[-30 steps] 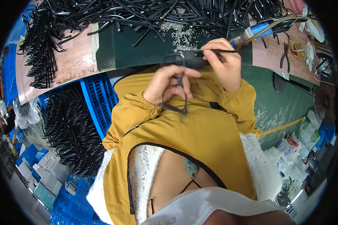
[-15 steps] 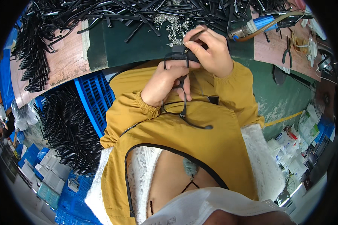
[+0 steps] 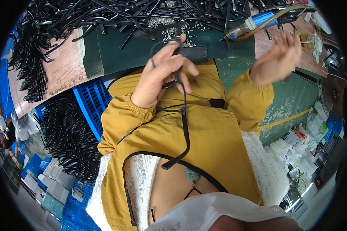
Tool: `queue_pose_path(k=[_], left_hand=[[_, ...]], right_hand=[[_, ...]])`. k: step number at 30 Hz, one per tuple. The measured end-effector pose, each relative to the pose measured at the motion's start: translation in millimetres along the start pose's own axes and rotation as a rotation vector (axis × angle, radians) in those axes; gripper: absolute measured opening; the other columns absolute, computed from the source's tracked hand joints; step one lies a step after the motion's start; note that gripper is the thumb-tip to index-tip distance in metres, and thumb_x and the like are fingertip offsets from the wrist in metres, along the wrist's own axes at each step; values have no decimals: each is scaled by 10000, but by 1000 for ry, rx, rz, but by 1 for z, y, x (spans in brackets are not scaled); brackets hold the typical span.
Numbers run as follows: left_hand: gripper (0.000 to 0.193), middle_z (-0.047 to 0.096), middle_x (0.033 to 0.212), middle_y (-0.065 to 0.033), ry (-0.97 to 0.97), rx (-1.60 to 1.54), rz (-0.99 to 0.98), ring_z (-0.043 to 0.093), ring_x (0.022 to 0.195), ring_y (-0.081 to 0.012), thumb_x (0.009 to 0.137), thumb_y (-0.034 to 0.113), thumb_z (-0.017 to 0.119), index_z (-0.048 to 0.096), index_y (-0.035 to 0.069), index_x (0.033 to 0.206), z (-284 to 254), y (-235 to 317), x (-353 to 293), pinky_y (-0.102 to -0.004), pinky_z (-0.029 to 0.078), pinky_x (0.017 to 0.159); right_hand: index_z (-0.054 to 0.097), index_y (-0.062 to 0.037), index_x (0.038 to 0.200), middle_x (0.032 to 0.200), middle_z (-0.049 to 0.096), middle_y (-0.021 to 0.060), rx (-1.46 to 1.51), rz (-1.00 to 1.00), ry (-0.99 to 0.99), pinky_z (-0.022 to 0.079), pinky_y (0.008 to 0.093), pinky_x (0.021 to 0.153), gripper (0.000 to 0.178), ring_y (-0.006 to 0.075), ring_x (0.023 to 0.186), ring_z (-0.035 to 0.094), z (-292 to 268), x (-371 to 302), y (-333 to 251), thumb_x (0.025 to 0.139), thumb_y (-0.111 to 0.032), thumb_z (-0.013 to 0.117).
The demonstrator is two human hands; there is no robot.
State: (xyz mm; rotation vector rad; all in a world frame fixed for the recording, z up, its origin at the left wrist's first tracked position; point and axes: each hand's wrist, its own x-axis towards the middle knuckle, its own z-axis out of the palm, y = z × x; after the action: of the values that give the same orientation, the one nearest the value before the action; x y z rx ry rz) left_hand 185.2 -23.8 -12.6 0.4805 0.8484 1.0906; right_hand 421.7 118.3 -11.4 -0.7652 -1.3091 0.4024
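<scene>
The black eyeglass frame (image 3: pixel 177 86) is held up over the person's lap, just in front of the surface (image 3: pixel 65 73) edge, with one temple arm (image 3: pixel 185 131) hanging straight down past the yellow sleeves. The left hand (image 3: pixel 160 77) has its grip closed on the frame near the hinge, fingers wrapped over the front piece. The right hand (image 3: pixel 275 61) is lifted off to the side, fingers spread and holding nothing, close to the powered screwdriver (image 3: pixel 254 25) lying on the green mat (image 3: pixel 142 50). To do this well, I would judge it best to pinch the frame firmly right at the hinge so the dangling temple does not swing, and keep it over the mat where small silver screws (image 3: pixel 169 32) lie. Loose black temple arms (image 3: pixel 104 15) are heaped across the back, more in the blue crate (image 3: pixel 90 107)
</scene>
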Motion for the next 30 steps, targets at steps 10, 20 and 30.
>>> queue_pose_path(k=[10, 20, 30], left_hand=[[390, 620, 796, -53, 131, -183, -29, 693, 718, -189, 1028, 231, 497, 632, -15, 1300, -9, 2, -10, -286, 573, 664], [392, 579, 741, -22, 168, -392, -402, 621, 663, -149, 1009, 246, 622, 581, 43, 1342, 12, -32, -14, -264, 520, 612], [283, 539, 710, 20, 81, -630, -367, 502, 577, -102, 1041, 308, 612, 583, 169, 1286, 10, -59, -10, -258, 398, 523]], right_hand=[[636, -169, 1164, 803, 496, 3, 1170, 749, -367, 346, 241, 477, 376, 126, 588, 444, 67, 10, 56, 1036, -512, 551], [526, -138, 1002, 725, 482, 20, 959, 724, -249, 332, 249, 437, 330, 127, 531, 440, 95, 4, 48, 1067, -462, 526], [584, -147, 1127, 846, 563, -11, 1142, 698, -482, 372, 245, 524, 397, 84, 642, 487, 75, -5, 14, 1058, -521, 474]])
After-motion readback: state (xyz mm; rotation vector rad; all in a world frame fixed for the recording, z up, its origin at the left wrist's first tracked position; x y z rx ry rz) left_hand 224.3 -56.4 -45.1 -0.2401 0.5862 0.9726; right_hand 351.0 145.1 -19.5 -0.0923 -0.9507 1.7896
